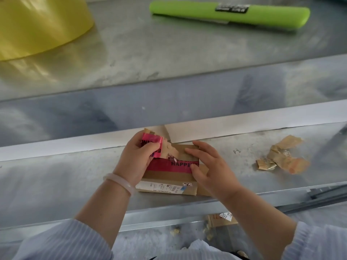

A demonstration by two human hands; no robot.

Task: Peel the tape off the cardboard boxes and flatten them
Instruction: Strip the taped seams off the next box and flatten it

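A small brown cardboard box [169,177] lies on the metal ledge [65,175] in front of me, with a white shipping label on its near side. Pink printed tape [174,166] runs across its top. My left hand [137,158] pinches the peeled-up end of that pink tape, lifted above the box's left end with torn brown paper stuck to it. My right hand [208,166] rests on the box's right end with its fingers spread and the thumb on the tape.
A crumpled wad of brown tape [281,158] lies on the ledge to the right. A green utility knife [231,14] and a yellow bag [37,25] sit on the upper metal surface behind. Cardboard scraps and a handwritten label [226,216] lie below the ledge.
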